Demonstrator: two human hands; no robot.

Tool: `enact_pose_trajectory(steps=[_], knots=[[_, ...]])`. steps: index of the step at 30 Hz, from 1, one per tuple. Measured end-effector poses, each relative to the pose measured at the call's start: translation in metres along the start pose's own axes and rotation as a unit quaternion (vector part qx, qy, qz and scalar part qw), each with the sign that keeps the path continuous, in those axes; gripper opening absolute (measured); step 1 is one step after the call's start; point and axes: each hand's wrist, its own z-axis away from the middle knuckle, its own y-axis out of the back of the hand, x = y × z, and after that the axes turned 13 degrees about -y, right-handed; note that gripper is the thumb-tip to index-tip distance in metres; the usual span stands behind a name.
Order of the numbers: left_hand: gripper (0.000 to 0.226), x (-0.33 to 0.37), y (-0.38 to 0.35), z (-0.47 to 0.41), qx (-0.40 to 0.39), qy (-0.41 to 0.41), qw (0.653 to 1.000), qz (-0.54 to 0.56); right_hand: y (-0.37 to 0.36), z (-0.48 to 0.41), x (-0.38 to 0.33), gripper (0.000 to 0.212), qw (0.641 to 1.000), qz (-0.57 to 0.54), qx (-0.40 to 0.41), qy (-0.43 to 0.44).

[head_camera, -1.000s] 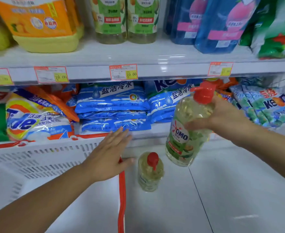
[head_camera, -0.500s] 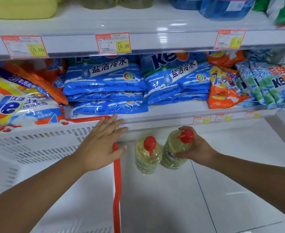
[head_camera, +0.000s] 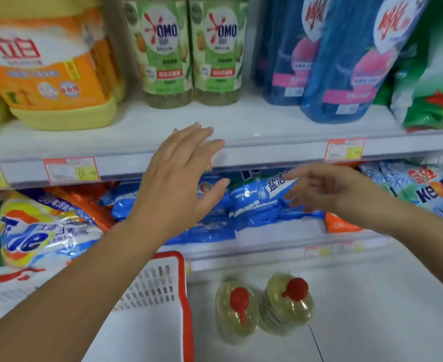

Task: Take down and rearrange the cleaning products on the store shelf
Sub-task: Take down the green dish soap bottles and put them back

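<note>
Your left hand (head_camera: 178, 178) is raised in front of the edge of the upper shelf (head_camera: 267, 121), with fingers straight and spread, holding nothing. Your right hand (head_camera: 327, 192), blurred, reaches forward at the level of the lower shelf with fingers loosely extended, and it is also empty. The two hands are apart.

Two OMO bottles stand upright at the far part of the upper shelf, the left OMO bottle (head_camera: 163, 48) just beside the right OMO bottle (head_camera: 216, 48). To their left sits an orange-labelled yellow jug (head_camera: 50, 69); to their right are blue refill pouches (head_camera: 345, 61).

On the lower shelf, behind your hands, lie stacked blue detergent bags (head_camera: 254, 202), with a Tide bag (head_camera: 40, 231) to the left.

On the white floor (head_camera: 371, 322) near you, two red-capped bottles of yellowish liquid, the left floor bottle (head_camera: 237, 312) and the right floor bottle (head_camera: 287, 304), stand just beside each other, right of a white basket (head_camera: 163, 283) with a red rim. A price tag (head_camera: 70, 169) reading 10.00 sits on the upper shelf's front strip, left of your left hand.
</note>
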Motion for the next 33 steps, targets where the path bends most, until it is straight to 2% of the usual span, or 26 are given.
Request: enact_pose_trajectory(steps=[2, 4, 6, 7, 9, 12, 13, 14, 15, 16, 18, 19, 20, 23, 25, 28, 30, 33], knots=[[0.062, -0.026, 0.010, -0.018, -0.018, 0.053, 0.998, -0.033, 0.009, -0.007, -0.046, 0.035, 0.991, -0.080, 0.068, 0.083], [0.073, -0.044, 0.012, -0.025, -0.074, 0.106, 0.990, -0.062, 0.013, -0.030, -0.084, 0.031, 0.979, -0.105, 0.107, 0.135], [0.073, -0.052, 0.005, -0.023, -0.097, 0.114, 0.985, -0.091, 0.013, -0.062, -0.116, 0.031, 0.972, -0.107, 0.128, 0.167], [0.068, -0.052, 0.001, -0.022, -0.081, 0.109, 0.985, -0.105, 0.012, -0.078, -0.131, 0.037, 0.971, -0.108, 0.138, 0.165], [0.058, -0.053, -0.005, -0.020, -0.039, 0.099, 0.986, -0.127, 0.009, -0.113, -0.153, 0.063, 0.973, -0.102, 0.163, 0.132], [0.055, -0.056, -0.012, -0.017, -0.007, 0.077, 0.984, -0.158, 0.007, -0.163, -0.173, 0.125, 0.974, -0.114, 0.171, 0.096], [0.054, -0.058, -0.014, -0.017, -0.005, 0.068, 0.984, -0.165, 0.005, -0.176, -0.177, 0.139, 0.973, -0.127, 0.171, 0.091], [0.054, -0.059, -0.015, -0.016, -0.005, 0.060, 0.984, -0.169, 0.003, -0.184, -0.180, 0.142, 0.971, -0.144, 0.171, 0.090], [0.053, -0.060, -0.015, -0.016, -0.002, 0.054, 0.984, -0.171, 0.000, -0.190, -0.180, 0.135, 0.968, -0.161, 0.175, 0.086], [0.052, -0.061, -0.016, -0.015, 0.001, 0.049, 0.984, -0.172, -0.004, -0.194, -0.181, 0.117, 0.965, -0.173, 0.179, 0.086], [0.052, -0.061, -0.017, -0.015, 0.010, 0.045, 0.984, -0.172, -0.010, -0.191, -0.178, 0.068, 0.960, -0.176, 0.195, 0.094], [0.052, -0.062, -0.018, -0.015, 0.015, 0.044, 0.984, -0.171, -0.012, -0.189, -0.175, 0.058, 0.959, -0.169, 0.203, 0.106], [0.052, -0.062, -0.018, -0.014, 0.018, 0.043, 0.984, -0.171, -0.012, -0.187, -0.171, 0.060, 0.959, -0.162, 0.205, 0.112], [0.052, -0.061, -0.018, -0.015, 0.018, 0.049, 0.984, -0.169, -0.010, -0.172, -0.165, 0.097, 0.963, -0.143, 0.192, 0.124], [0.052, -0.060, -0.016, -0.016, 0.006, 0.064, 0.985, -0.163, -0.011, -0.162, -0.163, 0.109, 0.960, -0.129, 0.202, 0.146], [0.053, -0.055, -0.008, -0.021, -0.033, 0.109, 0.985, -0.127, -0.018, -0.146, -0.168, 0.105, 0.949, -0.134, 0.242, 0.153], [0.059, -0.048, 0.003, -0.026, -0.055, 0.144, 0.984, -0.092, -0.022, -0.131, -0.170, 0.103, 0.946, -0.154, 0.242, 0.152], [0.087, -0.033, 0.017, -0.032, -0.052, 0.242, 0.968, 0.050, -0.029, -0.096, -0.160, 0.100, 0.940, -0.159, 0.242, 0.181]])
